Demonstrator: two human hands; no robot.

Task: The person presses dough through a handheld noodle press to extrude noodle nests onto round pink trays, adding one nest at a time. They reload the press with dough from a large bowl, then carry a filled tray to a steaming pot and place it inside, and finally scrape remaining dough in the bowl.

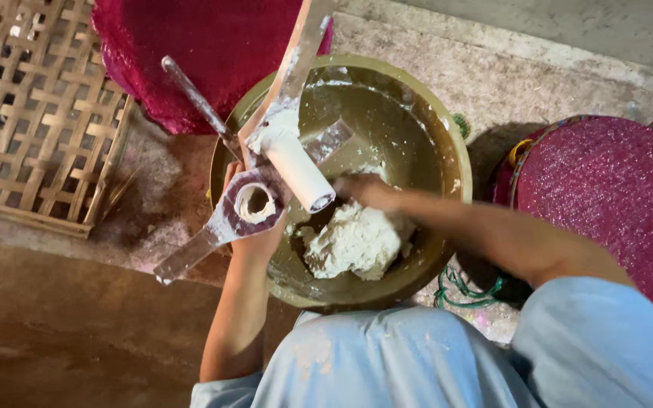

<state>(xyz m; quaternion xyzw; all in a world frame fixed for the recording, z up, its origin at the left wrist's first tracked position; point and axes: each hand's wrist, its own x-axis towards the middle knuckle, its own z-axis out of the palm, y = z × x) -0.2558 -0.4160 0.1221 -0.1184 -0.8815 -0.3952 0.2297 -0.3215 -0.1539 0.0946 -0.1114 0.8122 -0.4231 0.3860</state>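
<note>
A large olive-green bowl point(425, 128) sits on the ground with a lump of white dough point(357, 240) in its bottom. My left hand point(262, 234) grips a dough-smeared press point(247, 204) with long metal handles and a white cylinder plunger point(296, 166), held over the bowl's left rim. The press cup holds a ring of dough. My right hand point(364, 189) reaches into the bowl and touches the top of the dough lump, fingers partly hidden behind the plunger.
A woven bamboo mat point(32, 113) lies at the left. A dark red mesh-covered basket point(205, 53) stands behind the bowl, another red mesh cover point(614, 204) at the right. Green string point(466, 291) lies by the bowl. The ground is dusty concrete.
</note>
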